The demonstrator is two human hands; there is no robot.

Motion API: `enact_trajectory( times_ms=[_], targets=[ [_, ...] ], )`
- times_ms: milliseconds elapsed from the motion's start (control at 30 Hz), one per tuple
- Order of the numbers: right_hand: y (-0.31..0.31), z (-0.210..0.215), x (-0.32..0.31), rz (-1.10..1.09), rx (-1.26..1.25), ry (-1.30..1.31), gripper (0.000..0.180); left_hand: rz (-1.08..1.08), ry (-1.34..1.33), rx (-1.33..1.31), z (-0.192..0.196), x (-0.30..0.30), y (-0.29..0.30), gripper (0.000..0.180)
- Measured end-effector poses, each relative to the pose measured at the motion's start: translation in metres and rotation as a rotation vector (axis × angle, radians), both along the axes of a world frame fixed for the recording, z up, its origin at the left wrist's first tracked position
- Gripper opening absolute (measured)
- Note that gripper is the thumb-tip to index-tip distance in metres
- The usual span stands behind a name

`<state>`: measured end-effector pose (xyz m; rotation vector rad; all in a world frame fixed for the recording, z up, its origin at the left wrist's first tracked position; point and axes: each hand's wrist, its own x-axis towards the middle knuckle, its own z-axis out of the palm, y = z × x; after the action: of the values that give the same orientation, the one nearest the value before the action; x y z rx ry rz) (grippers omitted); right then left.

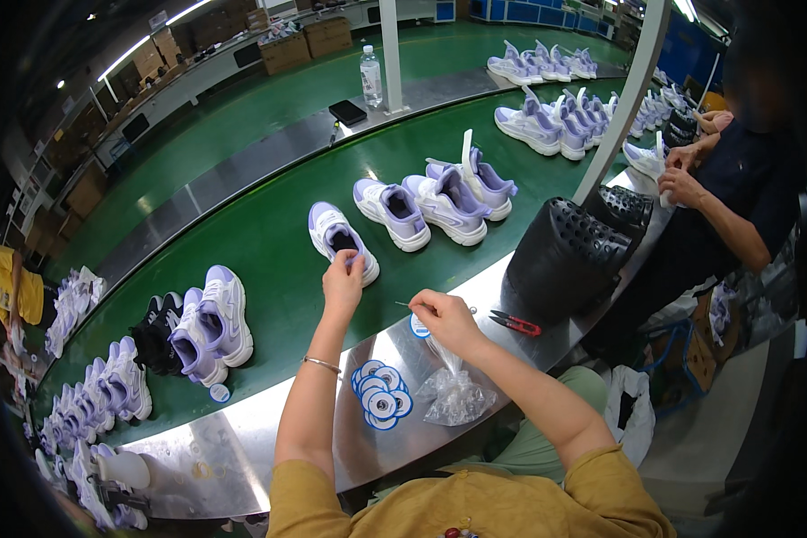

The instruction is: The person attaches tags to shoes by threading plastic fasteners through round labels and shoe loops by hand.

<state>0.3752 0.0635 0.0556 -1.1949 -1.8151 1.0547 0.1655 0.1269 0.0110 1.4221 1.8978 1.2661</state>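
My left hand (342,282) is closed in a pinch at the heel opening of a white and lavender sneaker (329,226), which stands on the green belt. Whether it grips the collar or something small there is hidden by the fingers. To its right, my right hand (448,321) pinches a thin, needle-like piece (402,303) that sticks out to the left. A round blue and white tag (419,326) shows just under those fingers; I cannot tell if it is attached. Below lie a pile of round blue-rimmed tags (382,394) and a clear plastic bag (457,395) on the metal ledge.
More sneakers (448,204) stand on the belt (282,233), right and left. Red-handled snips (516,324) lie beside a perforated black container (551,260). A bottle (370,76) and a phone (347,112) rest on the far ledge. A co-worker's hands (681,175) handle a shoe at right.
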Motion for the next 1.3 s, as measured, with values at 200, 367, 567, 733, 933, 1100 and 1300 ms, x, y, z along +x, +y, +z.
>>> enact_trajectory(
  times_ms=[200, 367, 567, 733, 933, 1100, 1300],
  targets=[
    [0.018, -0.009, 0.001, -0.018, 0.134, -0.056, 0.010, -0.076, -0.180, -0.075, 0.021, 0.002, -0.042, 0.015],
    [0.026, -0.018, -0.018, -0.048, 0.352, -0.230, 0.010, 0.020, -0.613, -0.080, 0.022, 0.009, -0.070, 0.018],
    [0.026, -0.019, -0.044, -0.028, 0.447, -0.453, 0.004, -0.057, -0.840, -0.088, 0.002, -0.004, -0.082, 0.016],
    [0.029, -0.030, -0.061, -0.020, 0.528, -0.518, 0.003, -0.061, -0.837, -0.094, 0.005, -0.002, -0.085, 0.016],
    [0.019, -0.015, -0.082, 0.088, 0.526, -0.522, 0.010, -0.001, -0.791, -0.043, 0.004, -0.005, -0.089, 0.013],
    [0.021, -0.020, -0.082, 0.044, 0.363, -0.200, 0.014, 0.050, -0.711, 0.035, 0.008, -0.016, -0.092, 0.009],
    [0.027, -0.013, -0.071, 0.061, 0.166, 0.019, 0.018, 0.052, -0.383, 0.304, 0.037, -0.014, -0.096, 0.006]
  ],
)
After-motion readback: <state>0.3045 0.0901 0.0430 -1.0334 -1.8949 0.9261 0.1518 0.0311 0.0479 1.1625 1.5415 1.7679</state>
